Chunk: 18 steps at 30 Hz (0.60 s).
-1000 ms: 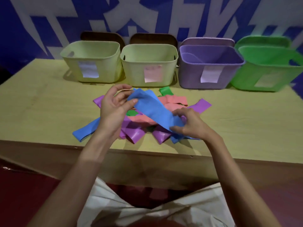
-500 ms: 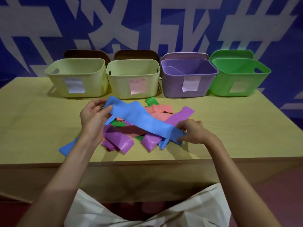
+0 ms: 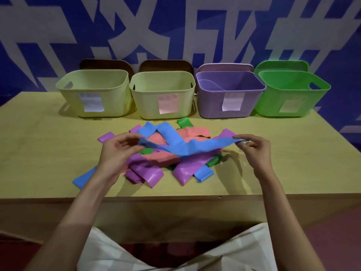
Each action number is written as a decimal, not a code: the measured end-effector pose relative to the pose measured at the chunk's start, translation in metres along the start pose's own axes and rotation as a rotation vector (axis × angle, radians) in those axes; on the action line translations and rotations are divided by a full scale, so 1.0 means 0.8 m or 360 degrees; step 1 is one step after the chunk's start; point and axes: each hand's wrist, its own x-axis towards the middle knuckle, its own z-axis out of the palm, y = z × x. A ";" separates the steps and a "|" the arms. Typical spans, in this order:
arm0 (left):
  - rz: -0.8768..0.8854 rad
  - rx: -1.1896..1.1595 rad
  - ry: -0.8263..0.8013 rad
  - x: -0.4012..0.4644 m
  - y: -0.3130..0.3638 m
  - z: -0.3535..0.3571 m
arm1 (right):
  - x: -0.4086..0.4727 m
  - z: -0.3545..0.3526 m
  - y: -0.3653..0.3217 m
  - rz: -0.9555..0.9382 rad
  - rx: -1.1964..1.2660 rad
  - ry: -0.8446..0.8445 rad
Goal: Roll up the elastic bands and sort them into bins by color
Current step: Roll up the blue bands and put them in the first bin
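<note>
A blue elastic band (image 3: 195, 147) stretches flat between my hands, just above a pile of bands. My left hand (image 3: 119, 151) pinches its left end and my right hand (image 3: 254, 149) pinches its right end. Under it lie pink bands (image 3: 162, 157), purple bands (image 3: 148, 173), green bands (image 3: 184, 123) and more blue bands (image 3: 204, 174), all flat and overlapping. Behind the pile stand four bins in a row: two pale yellow bins (image 3: 93, 83) (image 3: 162, 87), a purple bin (image 3: 230, 87) and a green bin (image 3: 293, 85), each with a paper label on its front.
The yellow table (image 3: 48, 143) runs wide on both sides of the pile; its front edge is near my body. Lids lean behind the bins against a blue and white wall. One blue band end (image 3: 84, 178) sticks out at the pile's left.
The blue band has been lifted and pulled out straight. My right hand moved right and up with its end, my left hand shifted down to the other end. The camera tilted up.
</note>
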 end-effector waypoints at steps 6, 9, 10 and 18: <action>0.0123 0.0343 -0.0170 0.001 -0.001 -0.003 | -0.008 -0.029 0.013 0.0079 0.0195 -0.0153; -0.0027 0.0554 -0.0228 0.011 -0.006 -0.005 | -0.012 -0.046 0.019 0.0102 0.0218 -0.0265; -0.0114 0.0580 -0.0281 0.015 -0.006 -0.005 | -0.014 -0.050 0.021 0.0119 0.0235 -0.0293; -0.0251 0.0600 -0.0421 0.036 0.005 0.037 | -0.028 -0.065 0.040 0.0127 0.0336 -0.0195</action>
